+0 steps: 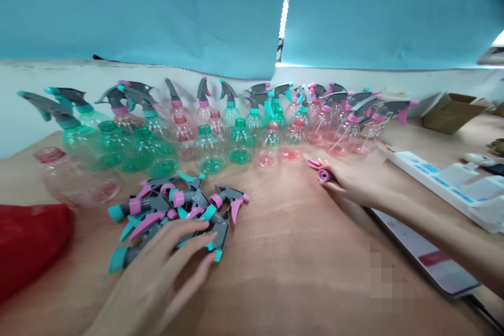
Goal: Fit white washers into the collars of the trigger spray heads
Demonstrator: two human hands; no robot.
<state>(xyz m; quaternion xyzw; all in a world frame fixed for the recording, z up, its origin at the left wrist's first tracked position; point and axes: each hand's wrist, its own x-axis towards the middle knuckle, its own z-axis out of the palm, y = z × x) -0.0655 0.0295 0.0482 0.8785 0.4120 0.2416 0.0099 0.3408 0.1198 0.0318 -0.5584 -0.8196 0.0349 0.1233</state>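
Observation:
My left hand (169, 268) reaches over a pile of grey trigger spray heads (192, 199) with pink and teal parts. Its fingers are stretched out and apart, resting on or just above the nearest heads; the thumb side is partly hidden. On the right, my right hand (354, 181) is closed around a spray head (325, 175) whose pink collar faces me; the fingers cover most of its body. Beyond both hands stand open-necked bottles, such as a green bottle (211, 152) and a pink bottle (269, 147). A larger clear-pink bottle (79, 181) stands left of the pile.
Several bottles with spray heads fitted, including a pink one (344, 134), line the wall. A red bag (31, 247) lies at left. Under my right forearm is a phone (429, 257) with a cable; beyond it are a white power strip (444, 184) and a cardboard box (452, 113).

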